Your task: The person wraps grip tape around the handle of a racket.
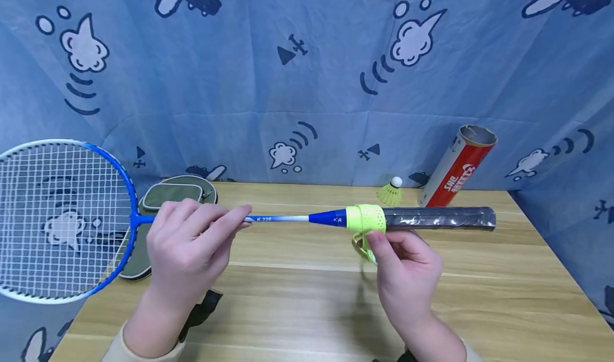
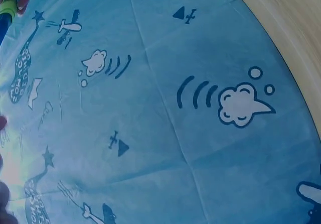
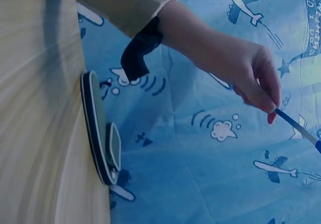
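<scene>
A blue-and-white badminton racket point(image 1: 283, 218) is held level above the table, its strung head to the left in the head view. My left hand point(image 1: 189, 239) grips the thin shaft near the head; the right wrist view shows its fingertips pinching the shaft point(image 3: 296, 124). Neon yellow perforated overgrip tape point(image 1: 365, 218) wraps the top of the black handle point(image 1: 438, 218), just beside the blue cone. Below the handle, my right hand point(image 1: 408, 271) pinches the tape between thumb and fingers, and a loose loop of it hangs there. The rest of the handle shows bare, shiny black.
Behind the left hand lies a green case point(image 1: 172, 194) with white piping, partly hidden by the racket. At the table's back stand a yellow shuttlecock point(image 1: 390, 192) and a leaning red-and-white tube point(image 1: 455, 167). A blue printed curtain point(image 1: 307, 85) hangs behind the wooden table point(image 1: 297, 303).
</scene>
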### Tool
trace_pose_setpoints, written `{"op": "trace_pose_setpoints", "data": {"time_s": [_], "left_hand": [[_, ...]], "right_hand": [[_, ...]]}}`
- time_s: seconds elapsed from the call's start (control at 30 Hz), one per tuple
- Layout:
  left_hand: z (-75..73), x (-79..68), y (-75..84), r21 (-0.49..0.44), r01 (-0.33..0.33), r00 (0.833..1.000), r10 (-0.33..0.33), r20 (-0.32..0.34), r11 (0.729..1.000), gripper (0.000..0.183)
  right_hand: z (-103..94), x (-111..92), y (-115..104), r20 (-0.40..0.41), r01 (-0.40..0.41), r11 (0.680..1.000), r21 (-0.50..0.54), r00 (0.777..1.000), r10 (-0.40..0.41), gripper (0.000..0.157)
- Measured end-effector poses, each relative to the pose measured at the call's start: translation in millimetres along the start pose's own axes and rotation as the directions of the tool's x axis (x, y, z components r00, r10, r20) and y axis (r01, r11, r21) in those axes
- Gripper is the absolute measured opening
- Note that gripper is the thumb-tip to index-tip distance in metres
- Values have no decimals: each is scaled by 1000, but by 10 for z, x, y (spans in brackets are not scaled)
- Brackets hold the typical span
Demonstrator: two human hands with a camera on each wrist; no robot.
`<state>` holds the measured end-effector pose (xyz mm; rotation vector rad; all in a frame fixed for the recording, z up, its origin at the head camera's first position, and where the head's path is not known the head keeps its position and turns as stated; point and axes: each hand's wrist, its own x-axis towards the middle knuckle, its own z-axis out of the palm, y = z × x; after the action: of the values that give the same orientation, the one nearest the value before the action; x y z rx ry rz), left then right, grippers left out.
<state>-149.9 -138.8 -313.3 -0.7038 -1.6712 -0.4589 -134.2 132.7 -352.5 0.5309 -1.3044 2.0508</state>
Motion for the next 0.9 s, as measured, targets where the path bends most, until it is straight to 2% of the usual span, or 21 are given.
{"op": "trace_pose_setpoints", "data": {"time_s": [0.13,0.2,0.3,0.43,0.57,0.7,0.9], "left_hand": [[35,16,-12,-33,-35,998,33,-57,999,25],[34,26,-26,-65,-43,997,39,-70,997,27],[15,33,-48,-105,-45,997,38,-66,993,29],[-21,33,-84,-150,-58,998,52,-39,987,26],[-42,38,-105,-181,-66,998,63,-24,981,26],[-35,48,-96,-166,-55,998,51,-31,985,27],[6,32,-73,-88,-9,993,-1,-115,996,25]], "right_hand": [[-17,14,-3,55,-10,994,111,998,4,10],[-24,14,-11,82,1,992,128,997,-12,12],[-33,5,-16,88,21,995,93,996,-29,13],[-27,-6,-14,70,19,998,52,997,-23,5],[-30,-6,-4,106,12,995,102,994,-23,3],[-37,-1,-4,145,21,988,154,988,-44,18],[-23,-23,-20,78,38,999,33,996,-41,13]]}}
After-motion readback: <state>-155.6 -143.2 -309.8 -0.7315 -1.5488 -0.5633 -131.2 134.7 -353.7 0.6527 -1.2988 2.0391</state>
